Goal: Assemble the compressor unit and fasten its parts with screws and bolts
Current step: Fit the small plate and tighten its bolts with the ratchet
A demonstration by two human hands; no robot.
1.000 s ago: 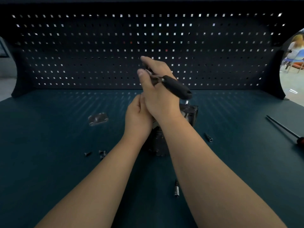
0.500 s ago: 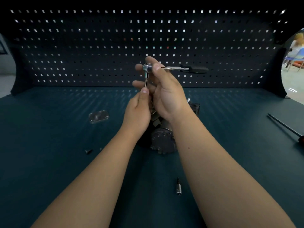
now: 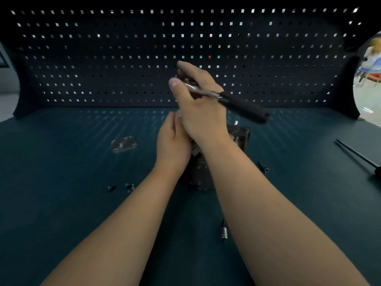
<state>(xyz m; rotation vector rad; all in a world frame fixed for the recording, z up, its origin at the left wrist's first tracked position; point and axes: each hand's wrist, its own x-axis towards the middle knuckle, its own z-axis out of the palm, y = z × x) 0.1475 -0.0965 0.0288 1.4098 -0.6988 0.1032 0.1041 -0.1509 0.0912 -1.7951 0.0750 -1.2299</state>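
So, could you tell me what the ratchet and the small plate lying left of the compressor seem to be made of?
Ratchet: the shank glints bright, so likely polished steel; its handle is matte black with no glints, probably rubber or plastic. Plate: grey with pale highlights, apparently bare metal; blur leaves the exact finish open.

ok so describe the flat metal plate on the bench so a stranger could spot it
On the teal bench, find the dark compressor unit in the middle. Left of the left hand, the plate lies alone, farther back than the small screws. It is the only flat, shiny piece with round holes; its neighbours are tiny dark stubs.
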